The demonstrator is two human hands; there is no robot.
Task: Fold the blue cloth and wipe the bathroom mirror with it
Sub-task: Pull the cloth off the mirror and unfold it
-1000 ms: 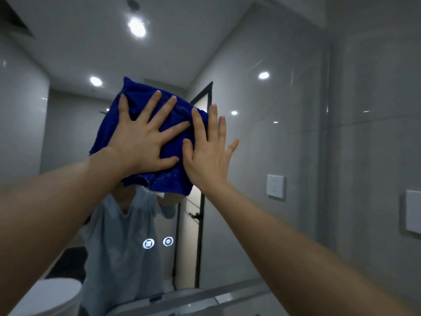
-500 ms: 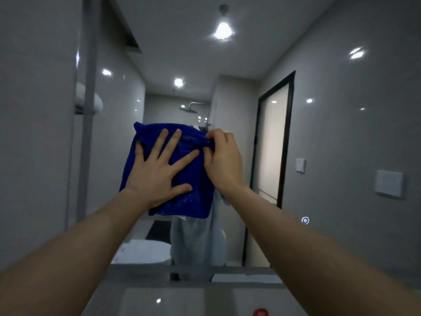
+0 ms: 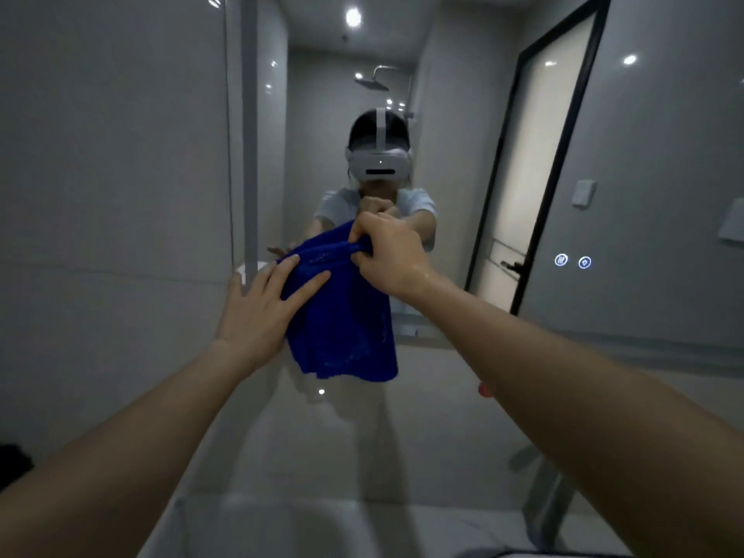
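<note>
Head view: the right hand (image 3: 388,257) pinches the blue cloth (image 3: 342,324) by its bunched top edge against the mirror (image 3: 120,175), near its bottom edge. The left hand (image 3: 261,312) lies spread, fingers on the cloth's left side. For an even wipe, flatten the bunched fold first.

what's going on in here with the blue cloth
A person stands at the bathroom mirror holding a blue cloth. The right hand pinches the cloth's bunched top edge, so it hangs down, while the left hand lies open with fingers spread on its left side. The cloth sits low, near the mirror's bottom edge.
</note>
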